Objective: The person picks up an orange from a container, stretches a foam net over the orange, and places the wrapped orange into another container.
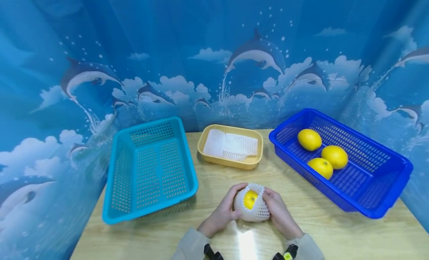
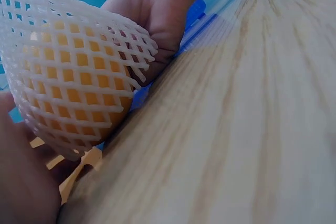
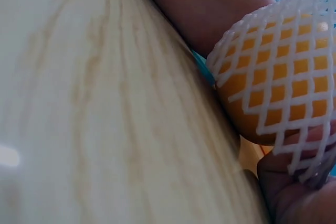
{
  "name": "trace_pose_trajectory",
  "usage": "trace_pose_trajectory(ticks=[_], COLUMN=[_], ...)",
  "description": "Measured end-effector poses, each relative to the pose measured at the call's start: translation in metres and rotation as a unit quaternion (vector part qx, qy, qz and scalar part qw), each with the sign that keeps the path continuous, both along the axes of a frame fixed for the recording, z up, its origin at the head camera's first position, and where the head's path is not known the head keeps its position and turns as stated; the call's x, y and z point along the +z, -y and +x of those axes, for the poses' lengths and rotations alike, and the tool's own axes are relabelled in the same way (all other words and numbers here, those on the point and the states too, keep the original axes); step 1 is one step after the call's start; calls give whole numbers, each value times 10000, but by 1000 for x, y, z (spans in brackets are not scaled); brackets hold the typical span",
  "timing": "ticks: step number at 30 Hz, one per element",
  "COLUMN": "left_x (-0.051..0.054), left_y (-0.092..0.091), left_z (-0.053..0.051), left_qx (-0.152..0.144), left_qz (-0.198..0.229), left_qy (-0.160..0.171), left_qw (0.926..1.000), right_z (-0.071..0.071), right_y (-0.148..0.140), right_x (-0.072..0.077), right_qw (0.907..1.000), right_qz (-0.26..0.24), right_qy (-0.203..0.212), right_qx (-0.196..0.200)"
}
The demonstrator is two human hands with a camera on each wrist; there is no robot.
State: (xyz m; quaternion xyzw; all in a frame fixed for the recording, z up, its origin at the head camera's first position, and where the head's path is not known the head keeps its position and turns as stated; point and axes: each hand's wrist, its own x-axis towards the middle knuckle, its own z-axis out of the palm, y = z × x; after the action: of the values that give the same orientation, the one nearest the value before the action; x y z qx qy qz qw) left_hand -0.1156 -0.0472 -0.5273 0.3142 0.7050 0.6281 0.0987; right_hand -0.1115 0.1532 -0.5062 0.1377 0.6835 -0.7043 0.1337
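Note:
A round yellow citrus fruit (image 1: 250,199) sits inside a white foam fruit net (image 1: 256,214) near the front middle of the table. Its top shows through the net's opening in the head view. My left hand (image 1: 223,209) grips the netted fruit from the left, thumb at the near side. From the right, my right hand (image 1: 279,212) holds the net and fruit, its fingertips partly hidden behind the net. In the left wrist view the mesh (image 2: 79,72) covers most of the fruit. The right wrist view shows the fruit's underside (image 3: 244,114) bare below the net's edge, close to the tabletop.
A small yellow tray (image 1: 231,163) holding flat white foam nets (image 1: 239,144) stands at the back middle. To the right, a dark blue basket (image 1: 375,180) contains three yellow fruits (image 1: 309,139). An empty turquoise basket (image 1: 152,203) stands at left. A dolphin-print curtain (image 1: 187,59) hangs behind.

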Motion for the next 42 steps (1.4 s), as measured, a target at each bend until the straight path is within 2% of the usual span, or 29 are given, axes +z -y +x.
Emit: trace_pose_trajectory(ticks=[4,8,11,15,19,22,24,26,27,29,31,36,42], left_x=[1,-4,-6,-5,-4,-4,-4,-4,-4,-3,-3,-3,-3], left_y=[-4,-9,-10,-9,-9,-9,-9,-9,-9,-9,-9,-9,-10], left_z=[2,0,-1,-1,2,4,5,5,5,4,4,2,1], left_qx=[41,144,235,387,548,681,751,814,849,918,982,1002,963], left_qz=[-362,-440,-420,-424,-218,25,140,224,232,232,225,252,241], left_qy=[-117,-134,-86,38,137,150,98,38,-10,-56,-32,-21,44], left_qw=[9993,9988,9988,9983,9982,9976,9970,9964,9961,9955,9949,9946,9950], right_z=[1,3,4,6,8,11,12,12,12,11,11,11,11], right_y=[0,1,2,5,7,8,8,9,9,9,9,9,11], right_x=[-2,-4,-5,-7,-9,-10,-9,-8,-7,-6,-6,-5,-6], right_qw=[9999,9993,9974,9911,9824,9797,9853,9935,9943,9898,9817,9786,9812], right_qz=[87,251,526,934,1311,1429,1118,265,-207,-1080,-1672,-1933,-1858], right_qy=[-81,-217,-424,-908,-1321,-1406,-1272,-957,-782,-388,-166,-237,-252], right_qx=[-62,-183,-239,-266,-172,21,233,561,698,839,899,669,455])
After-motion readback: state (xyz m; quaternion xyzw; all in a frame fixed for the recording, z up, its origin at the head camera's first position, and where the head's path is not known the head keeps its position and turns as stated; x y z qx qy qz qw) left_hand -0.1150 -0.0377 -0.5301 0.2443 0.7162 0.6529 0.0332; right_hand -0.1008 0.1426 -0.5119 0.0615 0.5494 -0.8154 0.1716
